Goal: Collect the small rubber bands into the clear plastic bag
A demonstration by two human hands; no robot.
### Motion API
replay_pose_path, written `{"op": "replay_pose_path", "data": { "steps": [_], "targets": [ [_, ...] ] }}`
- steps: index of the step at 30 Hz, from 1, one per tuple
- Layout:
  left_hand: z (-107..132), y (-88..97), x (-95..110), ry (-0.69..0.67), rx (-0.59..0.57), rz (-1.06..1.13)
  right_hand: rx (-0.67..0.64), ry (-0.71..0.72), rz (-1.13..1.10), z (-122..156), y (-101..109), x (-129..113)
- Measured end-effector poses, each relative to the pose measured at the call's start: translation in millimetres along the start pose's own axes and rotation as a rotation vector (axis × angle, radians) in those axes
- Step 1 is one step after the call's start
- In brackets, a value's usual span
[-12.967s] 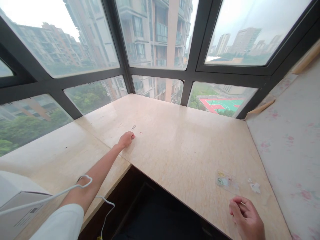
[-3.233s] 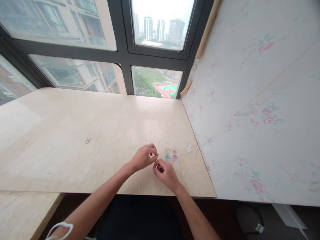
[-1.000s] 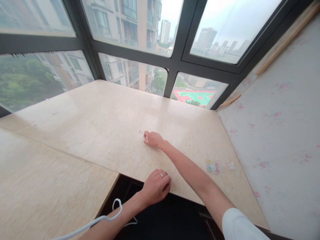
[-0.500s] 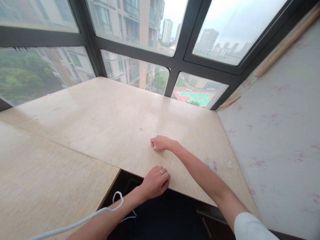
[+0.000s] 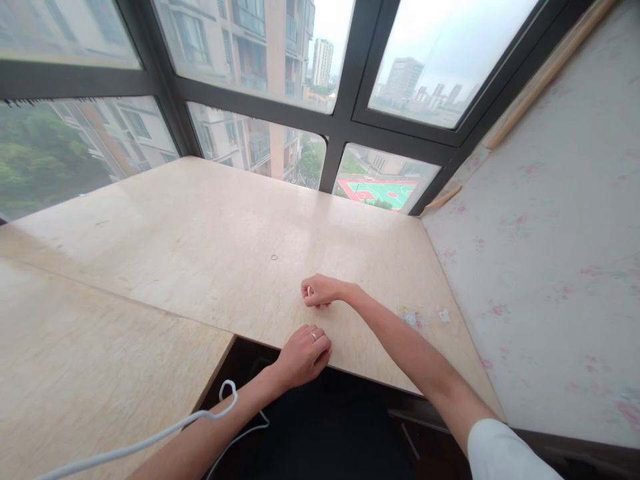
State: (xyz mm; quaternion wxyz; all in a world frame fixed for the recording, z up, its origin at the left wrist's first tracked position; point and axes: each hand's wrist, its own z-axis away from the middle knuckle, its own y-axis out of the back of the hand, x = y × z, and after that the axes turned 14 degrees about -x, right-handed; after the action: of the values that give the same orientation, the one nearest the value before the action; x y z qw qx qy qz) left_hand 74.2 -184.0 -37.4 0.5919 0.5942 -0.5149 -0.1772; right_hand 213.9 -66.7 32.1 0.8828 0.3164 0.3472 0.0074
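Observation:
My right hand [image 5: 323, 291] is closed low over the stone sill [image 5: 225, 220]. Something small and pale shows between its thumb and curled finger, with a bit of red beneath the hand, too small to name. Nearer me, my left hand [image 5: 304, 357] rests curled at the sill's front edge, a metal ring on one finger. Its fingertips are turned under and hidden. A small thin loop [image 5: 274, 257] lies on the sill, ahead of and left of my right hand.
Right of my forearm lie a clear plastic packet [image 5: 411, 317] with small coloured bits and a small white scrap [image 5: 444, 315]. A white cable [image 5: 150, 440] crosses by my left forearm. Dark-framed windows stand behind the sill; a flowered wall [image 5: 545, 267] bounds the right.
The view has turned a little to the right, so the sill and windows sit further left. My right hand has rolled slightly, showing the pale bit. My left hand stays curled at the edge.

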Motion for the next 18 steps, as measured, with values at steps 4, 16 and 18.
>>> {"op": "replay_pose_path", "data": {
  "steps": [4,16,18],
  "targets": [
    [0,0.8,0,-0.006,0.000,0.003,0.116,0.122,-0.281,23,-28,21],
    [-2,3.3,0,0.001,0.009,0.075,0.796,0.125,-1.215,155,-112,83],
    [-2,2.7,0,0.006,0.007,0.073,0.973,0.061,-1.242,177,-120,93]
  ]
}}
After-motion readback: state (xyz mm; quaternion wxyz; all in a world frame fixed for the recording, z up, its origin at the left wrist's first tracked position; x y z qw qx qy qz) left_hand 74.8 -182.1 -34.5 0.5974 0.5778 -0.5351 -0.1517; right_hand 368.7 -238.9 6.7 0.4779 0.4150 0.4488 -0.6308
